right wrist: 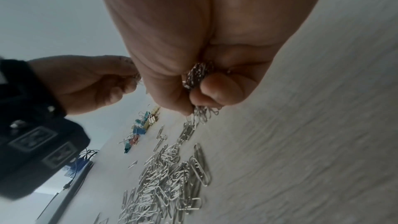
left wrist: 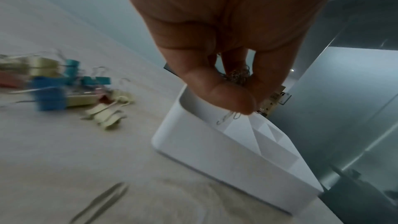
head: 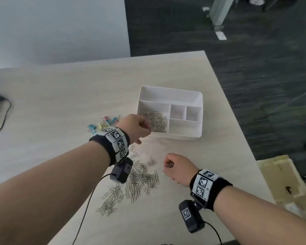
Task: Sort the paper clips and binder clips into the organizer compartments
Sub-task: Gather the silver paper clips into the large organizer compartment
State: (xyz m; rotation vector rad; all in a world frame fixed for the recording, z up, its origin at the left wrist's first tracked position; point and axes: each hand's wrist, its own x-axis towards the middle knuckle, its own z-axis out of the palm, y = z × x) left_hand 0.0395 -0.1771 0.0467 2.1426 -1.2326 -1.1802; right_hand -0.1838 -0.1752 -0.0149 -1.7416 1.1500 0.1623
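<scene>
A: Looking at the table (head: pixel 64 96), could clips slide off the edge?

B: Maybe. The white box (head: pixel 170 93) sits near that side. A bump could push it.

A: And the big pile of paper clips (head: pixel 140 181)?

B: It could scatter. The colored binder clips (head: pixel 106 122) wait beside the box.

A: The left hand (head: pixel 133 127)?

B: Fingers curled round a small bunch (left wrist: pixel 238 75) over the box's edge. One dangles; it may fall outside.

A: The right hand (head: pixel 178 167)?

B: Squeezing its own bunch (right wrist: pixel 197 74) above the pile. Tangled ones might drop.
</scene>
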